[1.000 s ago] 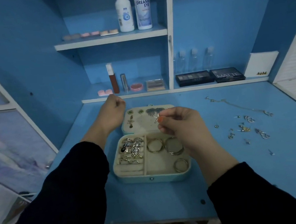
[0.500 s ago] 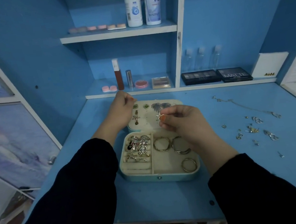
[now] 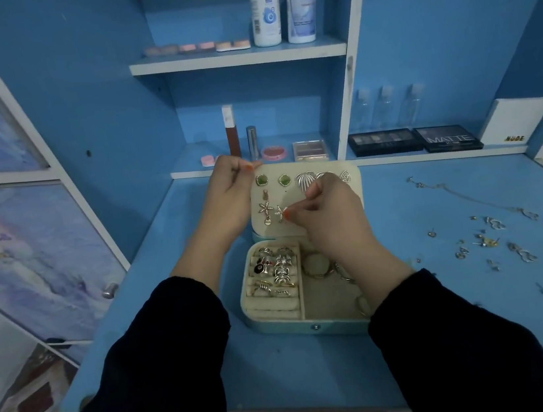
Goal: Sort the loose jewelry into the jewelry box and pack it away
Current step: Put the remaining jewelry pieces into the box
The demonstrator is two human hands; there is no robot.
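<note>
- jewelry box (image 3: 314, 328) open on surface (image 3: 451, 320), centre-front; rings (image 3: 273, 269) in its L compartment, bangles (image 3: 317, 265) in R one, partly under right wrist
- right grip (image 3: 330, 218): thumb + forefinger pinched tight on star earring (image 3: 279, 212), at lid (image 3: 291, 196) inner panel, just beside 2nd star earring (image 3: 265, 211)
- left grip (image 3: 228, 201): fingers curled round lid's top-L corner, lid upright
- loose jewelry (image 3: 488, 239) scattered on surface R of box, well apart; chain (image 3: 462, 196) behind it
- far: palettes (image 3: 447, 137), bottles (image 3: 282, 7) on shelves

DREAM EYE bottle (image 3: 302, 1), MATTE palette (image 3: 448, 138), NUDE box (image 3: 516, 120) (white)
</note>
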